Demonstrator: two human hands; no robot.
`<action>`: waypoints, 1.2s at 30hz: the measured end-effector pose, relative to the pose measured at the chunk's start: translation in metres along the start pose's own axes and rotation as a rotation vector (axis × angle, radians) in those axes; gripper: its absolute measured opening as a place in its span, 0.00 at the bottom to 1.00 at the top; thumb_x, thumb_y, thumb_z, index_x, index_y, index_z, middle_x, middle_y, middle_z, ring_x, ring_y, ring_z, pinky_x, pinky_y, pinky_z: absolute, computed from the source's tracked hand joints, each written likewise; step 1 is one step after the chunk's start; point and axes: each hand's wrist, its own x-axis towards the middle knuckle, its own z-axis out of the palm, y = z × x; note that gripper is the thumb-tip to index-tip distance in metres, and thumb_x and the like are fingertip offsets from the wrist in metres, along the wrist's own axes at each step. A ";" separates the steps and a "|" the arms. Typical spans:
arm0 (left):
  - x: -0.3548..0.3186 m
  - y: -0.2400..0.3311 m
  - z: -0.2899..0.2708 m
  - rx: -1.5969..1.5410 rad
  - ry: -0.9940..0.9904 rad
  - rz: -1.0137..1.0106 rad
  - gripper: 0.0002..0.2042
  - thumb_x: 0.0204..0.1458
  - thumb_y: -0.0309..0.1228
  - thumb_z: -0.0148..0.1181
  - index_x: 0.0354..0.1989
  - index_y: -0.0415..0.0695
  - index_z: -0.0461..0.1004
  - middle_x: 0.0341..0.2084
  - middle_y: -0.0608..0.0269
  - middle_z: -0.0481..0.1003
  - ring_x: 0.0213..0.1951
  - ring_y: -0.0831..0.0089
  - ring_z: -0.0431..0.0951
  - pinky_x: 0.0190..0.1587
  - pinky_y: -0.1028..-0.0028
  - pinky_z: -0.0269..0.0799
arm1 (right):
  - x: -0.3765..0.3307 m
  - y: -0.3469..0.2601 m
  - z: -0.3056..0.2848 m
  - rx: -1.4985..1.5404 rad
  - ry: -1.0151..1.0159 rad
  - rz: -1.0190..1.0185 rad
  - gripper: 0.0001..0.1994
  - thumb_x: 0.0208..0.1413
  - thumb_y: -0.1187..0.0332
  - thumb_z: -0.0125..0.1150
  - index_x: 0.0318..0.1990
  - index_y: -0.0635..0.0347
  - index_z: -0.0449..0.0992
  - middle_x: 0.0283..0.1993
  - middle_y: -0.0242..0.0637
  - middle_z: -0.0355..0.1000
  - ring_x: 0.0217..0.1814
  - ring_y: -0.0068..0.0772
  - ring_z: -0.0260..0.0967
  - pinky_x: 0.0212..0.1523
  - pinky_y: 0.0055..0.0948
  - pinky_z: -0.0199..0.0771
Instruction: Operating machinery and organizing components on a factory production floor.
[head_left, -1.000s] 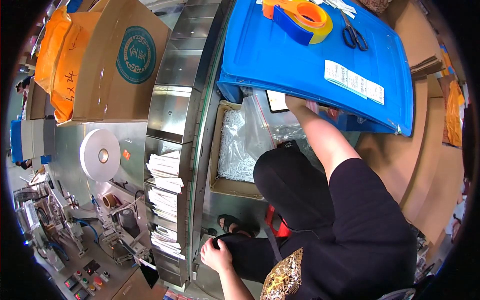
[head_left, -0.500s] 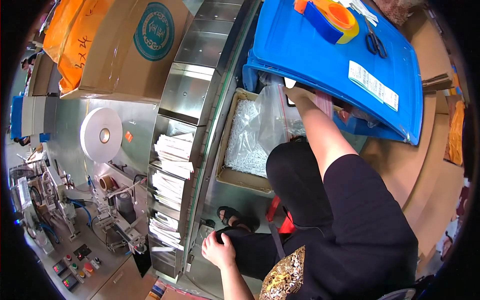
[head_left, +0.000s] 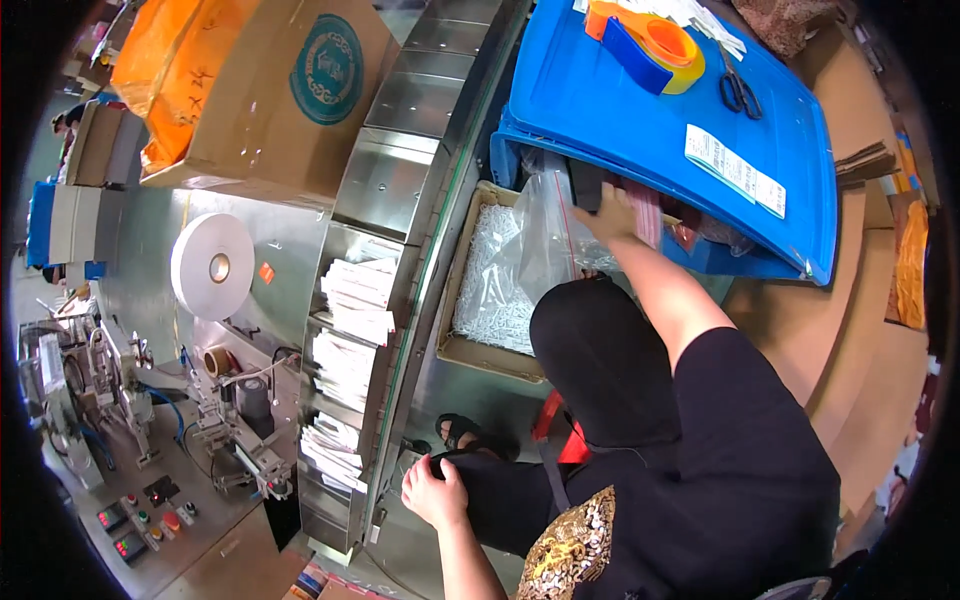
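Note:
My right hand (head_left: 608, 212) reaches under the edge of the blue plastic lid (head_left: 640, 140), fingers apart. Just beyond its fingertips lies a dark flat object (head_left: 587, 184), phone-like but partly covered; they seem apart from it. Pink-edged bags or sheets (head_left: 645, 212) lie beside the hand. To its left, a clear plastic bag (head_left: 545, 235) rests over a cardboard tray (head_left: 450, 345) filled with small white pieces (head_left: 490, 318). My left hand (head_left: 435, 493) rests near my knee beside the metal bench edge, holding nothing, its thumb apart from loosely bent fingers.
On the lid are a tape dispenser (head_left: 655, 55), scissors (head_left: 740, 95) and a label strip (head_left: 735, 170). Metal bins (head_left: 385, 185) with white paper strips (head_left: 345, 365) line the left. Beyond them stand a white roll (head_left: 195, 268), a machine (head_left: 225, 435) and a carton (head_left: 260, 130).
My right hand has drawn back slightly toward me and spread its fingers. The phone-like object at its fingertips now shows a dark face. My left hand stays near my knee.

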 end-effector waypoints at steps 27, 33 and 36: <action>0.049 -0.139 0.017 -0.159 0.232 0.109 0.42 0.33 0.55 0.68 0.62 0.65 0.59 0.67 0.54 0.39 0.66 0.41 0.35 0.61 0.39 0.40 | -0.256 -0.046 -0.039 -0.339 0.090 -0.935 0.27 0.44 0.56 0.59 0.55 0.48 0.67 0.65 0.37 0.53 0.69 0.51 0.43 0.64 0.54 0.42; 0.122 -0.121 0.025 -0.314 0.316 0.051 0.31 0.44 0.55 0.57 0.59 0.61 0.64 0.66 0.55 0.45 0.65 0.40 0.43 0.61 0.41 0.41 | -0.248 -0.052 -0.035 -0.358 0.139 -0.928 0.26 0.43 0.57 0.59 0.54 0.49 0.68 0.64 0.38 0.55 0.67 0.50 0.46 0.63 0.50 0.46; 0.147 -0.105 0.016 -0.378 0.277 0.033 0.25 0.48 0.50 0.54 0.54 0.57 0.68 0.65 0.56 0.48 0.62 0.41 0.50 0.58 0.37 0.45 | -0.245 -0.055 -0.035 -0.372 0.128 -0.924 0.27 0.43 0.57 0.59 0.54 0.50 0.68 0.63 0.39 0.56 0.67 0.50 0.47 0.63 0.48 0.47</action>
